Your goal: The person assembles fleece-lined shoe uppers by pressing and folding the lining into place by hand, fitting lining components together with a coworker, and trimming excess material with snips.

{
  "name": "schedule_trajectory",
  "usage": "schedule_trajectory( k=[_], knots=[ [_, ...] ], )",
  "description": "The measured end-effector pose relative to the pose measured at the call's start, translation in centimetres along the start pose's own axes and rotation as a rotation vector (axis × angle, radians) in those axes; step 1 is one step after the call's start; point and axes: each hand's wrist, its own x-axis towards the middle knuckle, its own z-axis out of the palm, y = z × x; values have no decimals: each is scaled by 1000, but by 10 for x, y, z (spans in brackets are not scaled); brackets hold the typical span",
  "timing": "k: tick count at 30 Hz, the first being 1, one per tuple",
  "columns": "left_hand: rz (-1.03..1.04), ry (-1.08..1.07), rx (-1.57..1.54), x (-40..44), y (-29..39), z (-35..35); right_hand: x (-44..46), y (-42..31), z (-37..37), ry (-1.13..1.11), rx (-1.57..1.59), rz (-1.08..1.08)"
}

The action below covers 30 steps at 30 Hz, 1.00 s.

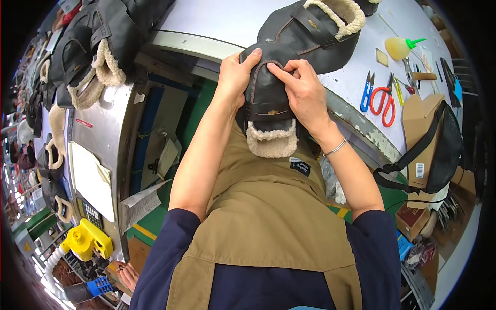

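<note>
A black leather shoe (266, 90) with fleece lining is held over my lap at the table edge, its toe pointing away and its fleece opening toward me. My left hand (233, 77) grips the left side of the toe, thumb on top. On the right side, my right hand (302, 90) is closed against the shoe, with a fingertip on the brown seam around the toe; whether anything small is pinched there cannot be made out. Just beyond lies another black fleece-lined shoe (315, 33) on the white table (206, 20).
Blue snips (367, 92), red-handled scissors (384, 103), a glue bottle (400, 47) and a hammer (413, 75) lie at right, near a cardboard box (421, 124). More shoes (77, 57) stand at left, above a yellow device (88, 240). Another person's hand (128, 276) shows lower left.
</note>
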Motion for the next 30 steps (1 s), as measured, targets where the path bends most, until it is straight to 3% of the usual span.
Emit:
schedule_trajectory(
  k=[10, 13, 14, 17, 22, 30],
  knots=[
    [71, 54, 105, 7, -8, -2, -3, 1, -6, -49, 53, -162],
    [118, 84, 271, 6, -4, -1, -7, 12, -18, -127, 346, -121],
    [122, 76, 285, 6, -3, 0, -10, 11, -21, -113, 435, 0],
    [103, 54, 277, 4, -2, -1, -9, 6, -18, -32, 355, 87],
    [55, 35, 180, 3, -1, -2, -8, 2, -21, -86, 174, -36],
    [254, 133, 330, -1, -7, -2, -10, 8, -28, -175, 243, -194]
  ],
)
